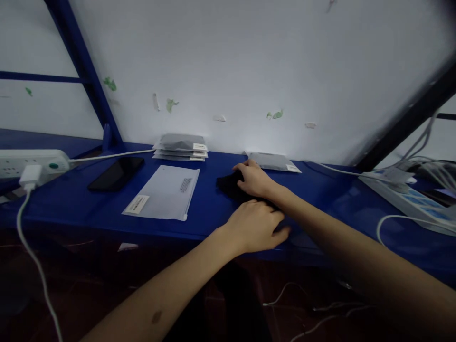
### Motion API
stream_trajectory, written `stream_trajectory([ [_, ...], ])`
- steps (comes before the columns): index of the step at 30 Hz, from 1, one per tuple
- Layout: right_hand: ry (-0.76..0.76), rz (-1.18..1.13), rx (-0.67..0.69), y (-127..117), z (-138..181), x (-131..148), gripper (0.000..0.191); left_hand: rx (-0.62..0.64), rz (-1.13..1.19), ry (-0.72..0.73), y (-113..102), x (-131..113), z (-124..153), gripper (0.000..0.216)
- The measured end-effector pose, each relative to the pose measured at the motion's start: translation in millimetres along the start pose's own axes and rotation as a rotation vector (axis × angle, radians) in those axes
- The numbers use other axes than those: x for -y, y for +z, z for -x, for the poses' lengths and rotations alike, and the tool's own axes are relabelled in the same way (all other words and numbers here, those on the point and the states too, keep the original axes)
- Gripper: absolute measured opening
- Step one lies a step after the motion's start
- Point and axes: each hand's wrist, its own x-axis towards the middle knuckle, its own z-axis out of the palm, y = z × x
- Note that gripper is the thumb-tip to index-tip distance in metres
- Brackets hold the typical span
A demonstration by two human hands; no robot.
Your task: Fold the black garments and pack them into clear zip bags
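A black piece of cloth lies on the blue shelf, and both my hands rest on it. My right hand lies flat over its far end, fingers curled onto the fabric. My left hand presses its near end close to the shelf's front edge, fingers stretched to the right. Most of the cloth is hidden under my hands. To its left lies a flat grey zip bag with white labels.
A stack of grey packed bags stands against the white wall, one more bag behind my right hand. A black phone lies left. Power strips sit at the left and right, with white cables trailing.
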Motion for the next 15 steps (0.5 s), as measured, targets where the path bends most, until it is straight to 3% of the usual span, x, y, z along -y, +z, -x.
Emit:
stream_trajectory([
  [3, -0.150, 0.169, 0.073, -6.3, 2.8, -14.4, 0.051, 0.025, 0.046, 0.013, -4.1, -1.0, 1.9, 0.030],
  [7, -0.125, 0.213, 0.161, -16.9, 8.0, -38.8, 0.049, 0.050, 0.074, -0.012, -10.6, -3.4, 4.1, 0.031],
  [15, 0.095, 0.227, -0.099, -9.1, 30.2, -87.3, 0.045, -0.017, 0.020, -0.048, -8.5, -3.0, 2.8, 0.024],
])
